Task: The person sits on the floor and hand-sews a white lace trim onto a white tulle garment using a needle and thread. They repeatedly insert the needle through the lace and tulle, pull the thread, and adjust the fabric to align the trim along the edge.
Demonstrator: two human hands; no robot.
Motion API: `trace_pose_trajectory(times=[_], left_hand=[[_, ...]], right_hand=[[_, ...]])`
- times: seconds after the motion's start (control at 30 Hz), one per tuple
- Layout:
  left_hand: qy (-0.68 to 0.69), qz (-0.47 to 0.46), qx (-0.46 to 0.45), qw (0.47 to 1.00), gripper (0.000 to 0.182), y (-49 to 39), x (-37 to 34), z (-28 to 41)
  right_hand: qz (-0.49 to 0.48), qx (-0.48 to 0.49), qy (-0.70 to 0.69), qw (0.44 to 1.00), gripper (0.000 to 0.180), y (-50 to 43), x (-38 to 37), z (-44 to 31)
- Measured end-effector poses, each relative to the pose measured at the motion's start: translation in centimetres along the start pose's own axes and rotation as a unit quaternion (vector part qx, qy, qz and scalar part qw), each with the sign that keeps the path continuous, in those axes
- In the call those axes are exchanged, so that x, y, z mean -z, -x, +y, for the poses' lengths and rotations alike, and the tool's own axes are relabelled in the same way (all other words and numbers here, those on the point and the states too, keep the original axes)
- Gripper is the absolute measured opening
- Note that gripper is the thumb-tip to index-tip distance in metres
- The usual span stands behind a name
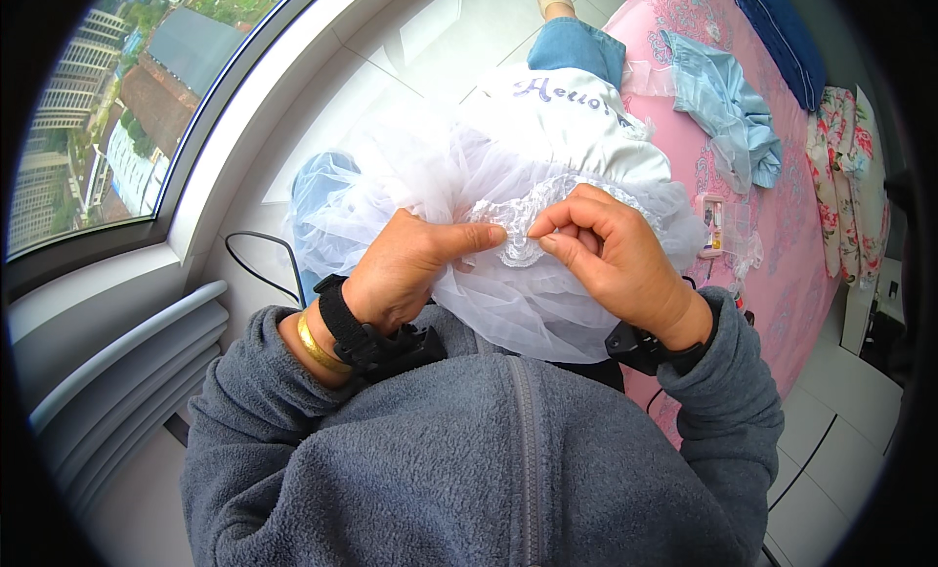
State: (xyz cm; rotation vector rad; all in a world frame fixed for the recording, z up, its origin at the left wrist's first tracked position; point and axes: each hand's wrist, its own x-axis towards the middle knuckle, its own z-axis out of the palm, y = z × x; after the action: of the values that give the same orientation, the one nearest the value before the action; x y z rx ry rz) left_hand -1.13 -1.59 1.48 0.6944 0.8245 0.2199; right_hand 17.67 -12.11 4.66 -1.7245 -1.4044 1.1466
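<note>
A white garment (586,120) with printed lettering and a layered tulle skirt (513,303) lies over my lap. White lace trim (520,252) runs across the tulle between my hands. On the left, my left hand (410,263) pinches the lace edge, its thumb on top and its fingers hidden beneath the fabric. Just to the right, my right hand (615,255) has thumb and index fingertip pressed together at the lace; whether a needle or thread is between them is too small to tell. Both wrists wear black straps.
A pink patterned bedspread (784,274) lies to the right, bearing a light blue garment (733,112), a small open sewing box (711,226) and a dark blue folded item (784,39). A window (161,90) and a ribbed grey radiator (132,369) stand left. A black cable (256,235) loops nearby.
</note>
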Motion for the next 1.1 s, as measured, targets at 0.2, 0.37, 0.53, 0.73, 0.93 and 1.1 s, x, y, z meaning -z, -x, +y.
trace_pose_trajectory(times=[0.2,0.37,0.53,0.73,0.93,1.1], left_hand=[[0.014,-0.001,-0.002,1.0,0.043,0.1,-0.1,0.1],[0.012,-0.003,-0.003,1.0,0.043,0.1,-0.2,0.1],[0.02,-0.003,-0.011,1.0,0.042,0.2,-0.4,0.1],[0.003,0.0,-0.006,1.0,0.041,0.2,-0.4,0.3],[-0.009,0.001,0.006,1.0,0.042,0.2,-0.4,0.4],[-0.013,-0.005,-0.009,1.0,0.043,0.3,-0.6,0.5]], right_hand=[[-0.012,-0.029,-0.036,0.999,0.009,-0.1,0.2,0.1],[-0.034,-0.049,-0.072,0.996,0.009,0.0,0.4,0.4],[-0.046,-0.042,-0.087,0.994,0.009,-0.3,0.4,0.6],[-0.059,-0.057,-0.082,0.993,0.01,-0.2,0.6,0.8],[-0.058,-0.067,-0.131,0.987,0.01,-0.2,0.4,1.0],[-0.068,-0.074,-0.123,0.987,0.01,-0.4,0.4,0.6]])
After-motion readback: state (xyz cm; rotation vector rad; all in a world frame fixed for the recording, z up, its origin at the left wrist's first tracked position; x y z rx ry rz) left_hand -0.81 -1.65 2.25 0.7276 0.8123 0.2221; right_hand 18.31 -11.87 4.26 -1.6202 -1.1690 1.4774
